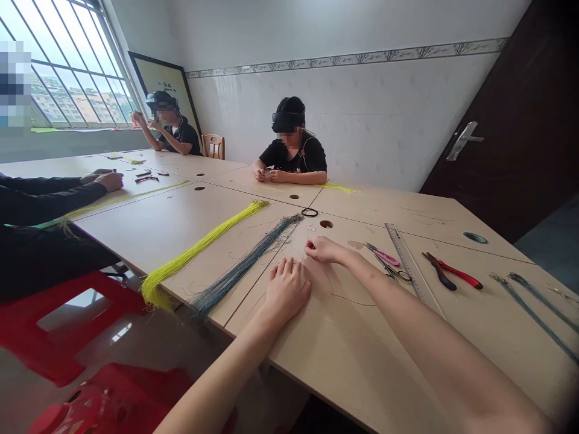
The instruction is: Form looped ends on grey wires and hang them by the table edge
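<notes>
My left hand [288,288] lies palm down on the tabletop, its fingers stretched out and slightly apart. Just beyond it, my right hand [322,249] is closed in a pinch on a thin cord. A dark length of that cord [350,298] trails over the table below my right wrist; the pinched end is too small to make out. To the left of my hands lies a bundle of blue-grey cords [253,256], with a bundle of yellow cords [203,244] beside it. Both bundles hang over the near table edge.
Right of my forearm are pink-handled snips [383,253], small scissors [393,269], a ruler [404,262], red-and-black pliers [452,271] and more grey cords [536,313]. A black ring [310,212] lies ahead. Several people sit around the table; red stools [67,325] stand at left.
</notes>
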Tool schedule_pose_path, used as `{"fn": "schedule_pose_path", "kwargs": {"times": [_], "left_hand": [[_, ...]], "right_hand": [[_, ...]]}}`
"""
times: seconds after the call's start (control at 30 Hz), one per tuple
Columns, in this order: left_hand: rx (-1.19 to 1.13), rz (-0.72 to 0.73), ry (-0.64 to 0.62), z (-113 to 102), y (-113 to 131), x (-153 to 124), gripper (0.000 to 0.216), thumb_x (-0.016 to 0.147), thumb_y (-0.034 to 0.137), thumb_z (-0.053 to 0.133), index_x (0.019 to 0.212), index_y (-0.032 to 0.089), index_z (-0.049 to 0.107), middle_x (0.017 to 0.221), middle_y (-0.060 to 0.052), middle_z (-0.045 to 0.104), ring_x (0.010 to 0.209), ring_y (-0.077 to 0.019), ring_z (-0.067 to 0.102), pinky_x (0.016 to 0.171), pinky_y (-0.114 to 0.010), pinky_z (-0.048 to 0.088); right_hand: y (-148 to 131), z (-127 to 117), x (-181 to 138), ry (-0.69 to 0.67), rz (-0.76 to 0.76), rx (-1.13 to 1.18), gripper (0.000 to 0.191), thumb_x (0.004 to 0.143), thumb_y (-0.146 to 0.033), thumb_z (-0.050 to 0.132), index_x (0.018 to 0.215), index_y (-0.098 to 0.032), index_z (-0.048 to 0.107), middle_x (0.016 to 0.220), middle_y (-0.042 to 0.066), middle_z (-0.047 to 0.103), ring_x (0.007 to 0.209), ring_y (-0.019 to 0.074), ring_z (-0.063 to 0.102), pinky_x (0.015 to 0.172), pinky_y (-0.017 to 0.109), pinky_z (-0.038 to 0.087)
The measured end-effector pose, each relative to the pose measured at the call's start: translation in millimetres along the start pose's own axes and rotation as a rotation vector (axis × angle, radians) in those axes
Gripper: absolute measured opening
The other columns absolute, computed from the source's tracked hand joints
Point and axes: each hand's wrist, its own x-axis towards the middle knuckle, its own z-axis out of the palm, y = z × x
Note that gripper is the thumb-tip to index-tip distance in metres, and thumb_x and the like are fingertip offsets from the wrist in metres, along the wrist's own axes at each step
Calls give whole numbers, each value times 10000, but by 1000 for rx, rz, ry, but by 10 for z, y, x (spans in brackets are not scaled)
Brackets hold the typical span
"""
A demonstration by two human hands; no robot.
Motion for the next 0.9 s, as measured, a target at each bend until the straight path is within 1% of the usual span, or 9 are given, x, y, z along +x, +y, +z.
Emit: {"fn": "schedule_pose_path", "kwargs": {"times": [0.2,0.33,0.47,0.53,0.63,0.7,0.77,0.83,0.9], "left_hand": [[-13,-31,7,40,2,2,409,877,359,508,1229,152,489,1343,-115,450,1261,-270,381,1031,-500,297],[-16,-144,57,81,-72,36,455,868,386,509,1249,139,470,1361,-127,430,1286,-283,347,1055,-521,240],[-44,-259,138,24,-123,79,529,853,351,501,1284,55,422,1431,-221,306,1353,-345,202,1074,-551,133],[-84,-226,183,-59,-55,67,522,861,292,452,1300,17,395,1469,-260,189,1383,-345,92,1080,-545,71],[-190,-56,226,-216,196,-6,427,872,226,390,1273,91,450,1509,-182,123,1401,-287,35,1089,-515,16],[-297,79,222,-316,428,-52,333,868,221,406,1169,174,538,1495,-115,234,1393,-268,119,1091,-496,65],[-435,187,191,-397,679,-50,245,863,225,432,1054,212,585,1385,-88,435,1318,-250,321,1067,-456,198],[-594,265,142,-444,931,19,203,880,239,424,990,215,592,1180,-62,600,1134,-196,518,972,-365,364],[-746,312,96,-440,1172,135,221,908,258,383,920,198,595,972,-34,667,932,-149,605,825,-276,458]], "right_hand": [[149,-62,-120,41,-5,289,244,888,-314,527,1036,-126,571,978,49,609,813,151,607,703,328,523],[211,-113,-334,76,-18,548,228,896,-312,515,998,-120,581,926,43,622,775,135,614,688,314,528],[289,-196,-645,186,-30,779,202,892,-296,526,944,-112,592,883,32,629,774,134,621,701,319,531],[323,-245,-842,264,-36,875,179,884,-277,539,914,-109,595,852,24,634,775,135,628,710,324,535],[340,-307,-1202,394,-46,986,176,849,-277,590,898,-107,596,800,23,652,768,138,644,750,343,540],[334,-327,-1471,479,-45,1034,239,803,-314,639,929,-115,597,779,37,672,767,147,653,777,354,541],[331,-323,-1734,548,-37,1061,312,759,-354,675,965,-129,603,781,55,691,777,161,660,788,359,540],[348,-296,-1963,605,-17,1070,337,739,-375,688,979,-149,618,806,62,707,786,171,665,791,361,534],[396,-246,-2143,663,11,1071,324,733,-376,694,970,-164,632,821,62,715,789,176,667,791,358,525]]}}
